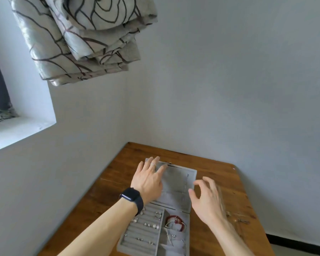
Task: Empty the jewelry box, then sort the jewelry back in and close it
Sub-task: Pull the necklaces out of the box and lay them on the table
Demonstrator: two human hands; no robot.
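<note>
Brown wooden worktop (115,182). Left hand (148,179), black smartwatch (131,195) on the wrist, fingers straight, rests on the lid's 9 o'clock edge. Grey felt jewelry box (175,183) lies open mid-worktop; silver rings (151,225) in the left tray, red bracelet (175,218) at right. Right hand (207,198), fingers spread and loosely curled, holds nothing, at the lid's 3 o'clock.

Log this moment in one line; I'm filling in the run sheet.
box open | left hand on lid | right hand near lid, empty | rings, red bracelet inside
</note>
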